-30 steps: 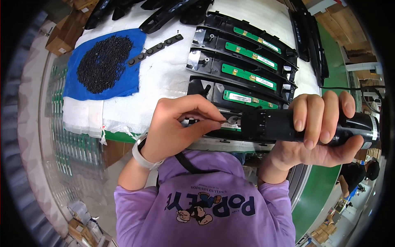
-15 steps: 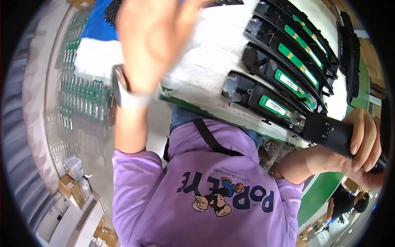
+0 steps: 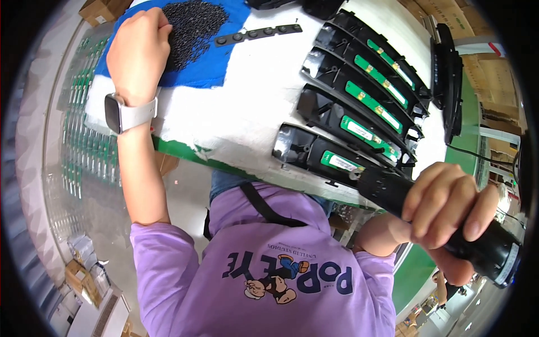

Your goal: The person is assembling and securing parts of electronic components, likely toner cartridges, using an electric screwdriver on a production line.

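Note:
My left hand (image 3: 137, 56), a watch on its wrist, is at the left edge of a pile of small black screws (image 3: 196, 31) on a blue cloth (image 3: 205, 78). Its fingers are curled together; whatever is between them is hidden. My right hand (image 3: 449, 208) is wrapped around a black electric screwdriver (image 3: 387, 191), its tip end over the nearest long black plastic housing (image 3: 292, 143). In that housing lies a green circuit board (image 3: 339, 162) with a white label. Several similar housings with green boards are lined up behind it.
A black strip with round knobs (image 3: 258, 33) lies beside the cloth on the white-covered table (image 3: 191, 118). Clear trays of green boards (image 3: 84, 135) stand at the left. Black parts (image 3: 446, 84) and a cable line the right side. Cardboard boxes (image 3: 488, 78) stand beyond.
My left hand has swung left and back to the screw pile, its fingers now curled. The screwdriver, still in my right hand, stays near the closest housing as the view has shifted.

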The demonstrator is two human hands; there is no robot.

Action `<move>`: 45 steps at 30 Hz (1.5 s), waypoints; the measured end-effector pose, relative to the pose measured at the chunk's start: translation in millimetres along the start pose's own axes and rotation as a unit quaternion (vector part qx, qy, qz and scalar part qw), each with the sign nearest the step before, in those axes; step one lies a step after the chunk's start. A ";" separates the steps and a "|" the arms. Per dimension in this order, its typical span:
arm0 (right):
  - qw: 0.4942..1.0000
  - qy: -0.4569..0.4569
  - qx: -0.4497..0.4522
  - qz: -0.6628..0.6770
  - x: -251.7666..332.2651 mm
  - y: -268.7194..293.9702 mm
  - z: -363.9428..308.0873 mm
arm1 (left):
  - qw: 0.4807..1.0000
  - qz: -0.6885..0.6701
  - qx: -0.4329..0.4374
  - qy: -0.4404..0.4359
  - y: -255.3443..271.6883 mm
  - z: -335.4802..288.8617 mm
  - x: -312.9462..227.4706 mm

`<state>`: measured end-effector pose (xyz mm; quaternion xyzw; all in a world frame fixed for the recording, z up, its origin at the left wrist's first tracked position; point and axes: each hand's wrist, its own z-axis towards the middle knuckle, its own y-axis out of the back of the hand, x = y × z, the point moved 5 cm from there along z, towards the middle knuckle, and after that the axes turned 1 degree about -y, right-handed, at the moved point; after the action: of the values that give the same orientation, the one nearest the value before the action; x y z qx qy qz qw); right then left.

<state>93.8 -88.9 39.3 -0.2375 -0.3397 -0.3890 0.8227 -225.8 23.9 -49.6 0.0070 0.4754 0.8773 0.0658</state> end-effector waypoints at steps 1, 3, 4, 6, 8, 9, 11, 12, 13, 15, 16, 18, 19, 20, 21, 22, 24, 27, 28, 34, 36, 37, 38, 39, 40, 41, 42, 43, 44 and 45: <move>1.000 -0.010 0.021 -0.001 -2.3 -2.3 1.0 | 1.000 -0.006 -0.004 0.001 -0.6 1.0 -1.8; 0.999 -0.012 0.052 -0.002 -7.1 -4.1 2.3 | 0.998 -0.030 -0.063 -0.002 6.2 2.2 -6.2; 0.998 -0.016 0.059 -0.005 -8.9 -3.8 2.3 | 0.997 -0.064 -0.042 0.027 10.6 5.8 -13.6; 0.997 -0.021 0.068 -0.008 -13.0 -3.6 2.2 | 0.996 -0.072 -0.051 0.022 8.5 6.3 -12.9; 0.997 -0.038 0.073 0.004 -18.7 -4.8 2.7 | 0.995 -0.077 -0.060 0.017 8.9 6.3 -13.2; 0.997 -0.039 0.074 0.005 -21.1 -4.0 3.2 | 0.994 -0.089 -0.059 0.025 9.0 5.6 -13.7; 0.995 -0.040 0.086 0.003 -25.3 -3.7 4.1 | 0.993 -0.100 -0.058 0.035 8.5 4.1 -14.9; 0.995 -0.040 0.089 0.003 -25.8 -4.0 4.9 | 0.992 -0.097 -0.059 0.047 8.9 3.7 -14.7; 0.995 -0.041 0.090 0.004 -26.4 -4.2 5.2 | 0.992 -0.094 -0.060 0.059 8.9 3.2 -14.1; 0.995 -0.048 0.090 0.003 -27.8 -4.5 5.6 | 0.989 -0.112 -0.080 0.048 8.5 2.4 -14.9; 0.995 -0.048 0.091 0.003 -28.2 -4.2 7.4 | 0.986 -0.130 -0.099 0.036 9.4 1.7 -15.9; 0.986 -0.069 0.153 -0.011 -30.4 -9.4 11.5 | 0.976 -0.192 -0.099 0.033 7.8 1.4 -20.4; 0.986 -0.069 0.153 -0.012 -29.9 -10.5 12.9 | 0.962 -0.254 -0.099 0.029 7.4 1.9 -23.5; 0.986 -0.093 0.141 -0.009 -31.8 -10.7 14.1 | 0.964 -0.245 -0.099 0.020 8.0 2.8 -27.3; 0.985 -0.115 0.131 -0.003 -35.0 -10.5 15.4 | 0.965 -0.242 -0.100 0.022 8.7 2.4 -26.3; 0.987 -0.116 0.109 0.005 -36.4 -9.2 13.6 | 0.973 -0.212 -0.088 0.028 8.0 2.3 -25.2; 0.987 -0.110 0.120 0.010 -38.4 -9.8 12.9 | 0.982 -0.166 -0.082 0.040 8.3 1.8 -23.6; 0.987 -0.111 0.118 0.001 -35.0 -16.9 15.8 | 0.984 -0.151 -0.089 0.034 8.7 3.1 -22.8; 0.987 -0.118 0.112 -0.014 -34.8 -19.3 16.8 | 0.984 -0.150 -0.090 0.031 9.0 3.4 -23.7; 0.987 -0.094 0.131 0.003 -27.3 -8.3 18.3 | 0.911 -0.404 -0.057 0.063 5.3 -2.1 -34.9; 0.996 -0.035 0.059 0.056 -22.6 -1.9 15.2 | 0.822 -0.563 0.010 0.090 5.0 -16.1 -53.3; 0.995 -0.014 0.037 0.092 -17.1 2.9 16.0 | 0.777 -0.622 0.047 0.085 4.2 -19.1 -69.6; 0.995 0.011 0.001 0.098 -8.6 7.4 15.4 | 0.746 -0.656 0.087 0.068 8.2 -21.9 -89.7; 0.993 0.045 -0.062 0.095 -0.8 12.7 13.1 | 0.716 -0.684 0.125 0.053 14.1 -26.3 -107.9; 0.986 0.070 -0.098 0.116 4.7 15.1 13.0 | 0.704 -0.690 0.165 0.031 20.0 -32.3 -120.5; 0.977 0.095 -0.133 0.138 9.5 18.5 12.7 | 0.691 -0.694 0.204 0.008 24.5 -37.6 -131.7; 0.971 0.103 -0.150 0.153 13.6 21.4 11.8 | 0.684 -0.697 0.216 -0.019 29.4 -40.5 -141.7; 0.967 0.103 -0.162 0.166 16.1 22.8 11.6 | 0.676 -0.700 0.227 -0.047 33.2 -42.8 -150.7; 0.965 0.110 -0.167 0.170 17.7 24.5 10.3 | 0.664 -0.708 0.233 -0.057 35.0 -44.7 -157.0; 0.963 0.117 -0.172 0.174 19.0 26.1 9.3 | 0.662 -0.707 0.237 -0.070 37.2 -45.5 -160.9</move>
<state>120.1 -76.7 56.2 -0.3833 -0.1224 -0.3176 0.8586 -73.8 -53.7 -35.4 -0.2546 0.5231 0.4212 0.6958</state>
